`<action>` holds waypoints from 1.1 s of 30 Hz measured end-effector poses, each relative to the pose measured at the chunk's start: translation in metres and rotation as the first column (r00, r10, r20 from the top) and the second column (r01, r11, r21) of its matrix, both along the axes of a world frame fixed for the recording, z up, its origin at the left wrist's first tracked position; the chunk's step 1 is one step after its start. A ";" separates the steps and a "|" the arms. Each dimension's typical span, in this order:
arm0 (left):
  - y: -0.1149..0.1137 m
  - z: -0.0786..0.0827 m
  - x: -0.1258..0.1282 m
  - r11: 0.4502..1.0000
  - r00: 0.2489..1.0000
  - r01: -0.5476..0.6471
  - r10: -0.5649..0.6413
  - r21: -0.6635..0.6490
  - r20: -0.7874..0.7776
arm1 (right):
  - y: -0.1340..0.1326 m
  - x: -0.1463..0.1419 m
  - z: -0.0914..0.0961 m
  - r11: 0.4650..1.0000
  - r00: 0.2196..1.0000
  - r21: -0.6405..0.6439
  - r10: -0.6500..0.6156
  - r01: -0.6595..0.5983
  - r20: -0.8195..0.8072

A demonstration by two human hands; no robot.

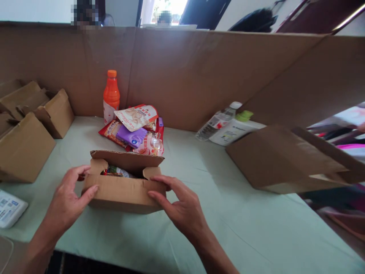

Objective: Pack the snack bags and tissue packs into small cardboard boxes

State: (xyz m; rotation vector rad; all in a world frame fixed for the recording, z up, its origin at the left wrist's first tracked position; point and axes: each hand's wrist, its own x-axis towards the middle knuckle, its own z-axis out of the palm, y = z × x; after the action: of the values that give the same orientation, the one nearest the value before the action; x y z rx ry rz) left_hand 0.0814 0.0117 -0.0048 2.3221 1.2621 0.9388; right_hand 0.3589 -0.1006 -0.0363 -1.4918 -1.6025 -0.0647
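A small brown cardboard box (122,190) sits on the pale green table (242,213) in front of me, its top flaps partly open, with snack packets showing inside. My left hand (67,198) holds the box's left end, fingers curled round the corner. My right hand (179,205) grips the right end, thumb at the side flap and fingers on the front wall. Just behind the box lies a pile of snack packets (134,131), and an orange drink bottle (111,95) stands upright behind those.
Several folded cardboard boxes (28,125) are stacked at the left. A larger flat box (285,160) lies at the right, with a clear bottle (218,121) and a white green-capped bottle (236,127) lying behind it. A tall cardboard wall (199,72) rings the table. A white packet (10,207) lies at the left edge.
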 end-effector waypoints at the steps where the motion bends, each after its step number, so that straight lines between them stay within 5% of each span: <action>1: 0.006 0.002 0.001 0.999 0.999 0.039 -0.038 0.022 -0.029 | 0.002 0.000 -0.002 1.000 1.000 0.002 0.002 -0.002 0.020; 7: 0.041 0.010 0.013 0.942 0.936 0.334 -0.329 0.021 -0.125 | 0.010 0.005 -0.005 0.987 0.984 0.036 -0.157 0.154 0.080; 13: 0.035 -0.005 0.005 0.905 0.911 0.408 -0.411 0.118 0.002 | 0.011 0.019 -0.014 0.988 0.980 -0.053 0.151 -0.146 0.131; 20: 0.020 -0.014 -0.026 0.916 0.913 0.395 -0.400 -0.072 -0.078 | 0.006 0.041 -0.022 0.931 0.943 -0.210 0.322 -0.299 0.087; 25: 0.022 -0.017 -0.030 0.924 0.921 0.378 -0.382 -0.061 -0.080 | 0.026 0.049 -0.015 0.859 0.879 -0.245 0.474 -0.449 0.050; 29: 0.027 -0.021 -0.022 0.936 0.935 0.351 -0.353 -0.035 -0.041 | 0.028 0.049 -0.017 0.903 0.910 -0.166 0.410 -0.396 0.060; 33: 0.036 -0.018 0.022 0.885 0.885 0.464 -0.465 -0.031 -0.034 | -0.009 0.067 -0.020 0.967 0.967 -0.108 0.241 -0.232 0.085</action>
State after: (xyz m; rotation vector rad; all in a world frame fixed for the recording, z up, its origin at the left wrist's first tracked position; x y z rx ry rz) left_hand 0.1034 0.0472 -0.0233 2.4701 0.6630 0.7071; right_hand 0.4263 -0.1097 -0.0564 -1.3767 -1.8759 0.0779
